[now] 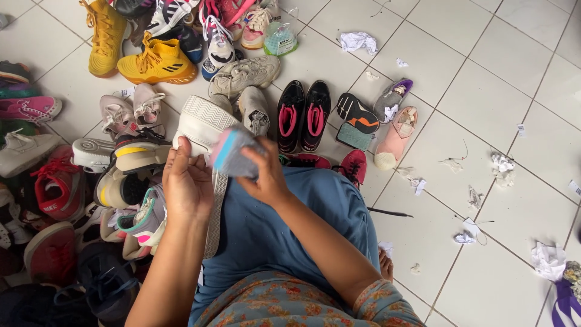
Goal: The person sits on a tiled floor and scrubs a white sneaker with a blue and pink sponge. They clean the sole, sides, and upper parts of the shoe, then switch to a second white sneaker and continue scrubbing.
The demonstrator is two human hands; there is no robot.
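Head view, listed left to right. Left edge of frame: heap of mixed shoes (54, 200), red, grey and dark, on the tiled floor (484, 91). Upper left: pair of yellow high-tops (130, 45). Centre: left hand (186, 184), grip closed around a white sneaker (203, 124), sole turned up toward the camera; its long axis runs from lower left to upper right, though whether toe or heel points away cannot be told. Just right of it: right hand (266, 175), grip pinched on a small grey cloth with blue and pink stripes (233, 151), pressed against the sneaker. Beyond, centre: black pair with pink lining (302, 115). Right half: scattered crumpled paper scraps (502, 166) on the floor.
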